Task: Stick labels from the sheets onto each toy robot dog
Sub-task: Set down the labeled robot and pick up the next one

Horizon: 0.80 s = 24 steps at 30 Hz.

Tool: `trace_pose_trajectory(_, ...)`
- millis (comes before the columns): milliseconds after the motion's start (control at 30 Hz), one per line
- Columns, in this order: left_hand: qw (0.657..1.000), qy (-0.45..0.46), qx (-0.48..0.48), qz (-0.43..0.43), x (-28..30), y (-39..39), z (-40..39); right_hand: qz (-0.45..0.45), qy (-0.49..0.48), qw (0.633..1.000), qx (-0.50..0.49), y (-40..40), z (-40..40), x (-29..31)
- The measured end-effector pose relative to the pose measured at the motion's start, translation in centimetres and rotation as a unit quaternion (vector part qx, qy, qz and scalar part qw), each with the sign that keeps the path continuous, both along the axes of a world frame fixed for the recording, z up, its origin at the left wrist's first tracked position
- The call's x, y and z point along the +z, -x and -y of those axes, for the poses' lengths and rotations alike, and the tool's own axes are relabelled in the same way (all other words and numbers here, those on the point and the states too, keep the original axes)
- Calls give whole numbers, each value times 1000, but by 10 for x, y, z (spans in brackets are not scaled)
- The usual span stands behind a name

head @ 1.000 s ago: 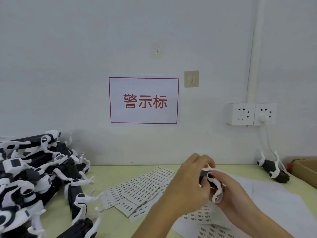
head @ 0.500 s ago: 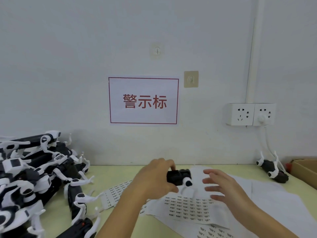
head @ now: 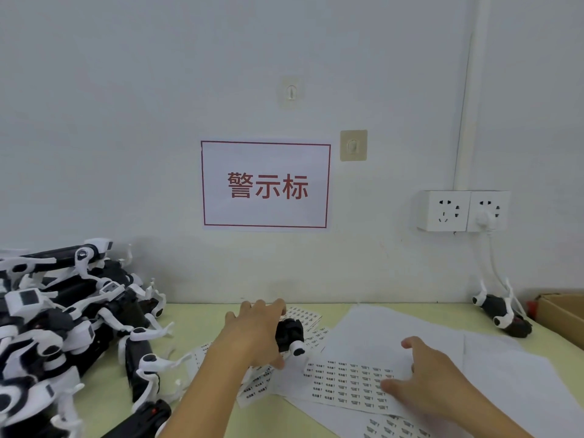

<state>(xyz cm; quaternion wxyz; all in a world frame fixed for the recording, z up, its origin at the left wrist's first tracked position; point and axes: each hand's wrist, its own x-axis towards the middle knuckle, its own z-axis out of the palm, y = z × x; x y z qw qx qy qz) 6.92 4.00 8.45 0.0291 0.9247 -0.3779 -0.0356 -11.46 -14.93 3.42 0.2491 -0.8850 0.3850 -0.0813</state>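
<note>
While left hand [head: 252,336] fingers grip toy dog [head: 289,335], right hand [head: 423,379] flat on label sheet [head: 347,385]; sign [head: 265,184] reads 警示标.

Pale green table [head: 202,314]: heaped toy dogs [head: 57,330] left, label sheets [head: 347,384] centre, 1 toy dog [head: 502,314] and cardboard box [head: 565,317] right.

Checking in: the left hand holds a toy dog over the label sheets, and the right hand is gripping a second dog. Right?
Not quite. In the head view the left hand holds the toy dog, but the right hand grips nothing; its fingers rest on the label sheet.
</note>
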Motion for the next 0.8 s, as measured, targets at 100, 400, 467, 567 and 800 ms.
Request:
trace_pose_trajectory(100,1000,-2,-20,3,9,9,2,26,-31,999,-4,0,-1,1)
trace_pose_trajectory(400,970,163,-179,-4,3,53,41,183,-219,958,-10,-2,4,2)
trace_pose_trajectory(467,955,214,-177,-100,-15,61,53,246,-274,930,-1,-3,5,1)
trace_pose_trajectory(567,924,300,-139,-191,-46,65,69,314,-347,884,25,-6,7,3)
trace_pose_trajectory(800,850,452,-67,-261,-78,69,74,331,-364,870,41,-8,12,-9)
